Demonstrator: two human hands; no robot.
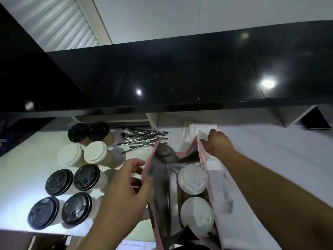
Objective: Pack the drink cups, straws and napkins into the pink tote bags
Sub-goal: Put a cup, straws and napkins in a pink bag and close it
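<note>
Here my left hand (126, 184) and right hand (216, 145) each pinch a rim of the pink tote bag (216, 222); remaining cups (86, 177) stand nearer my left.

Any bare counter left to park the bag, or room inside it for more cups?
Bare white counter runs right of the pink tote bag, past the napkins. Inside, the bag's left half is free beside two white-lidded cups. Left is crowded: eight lidded cups, with wrapped straws behind. Left hand and right hand hold the bag open.
</note>
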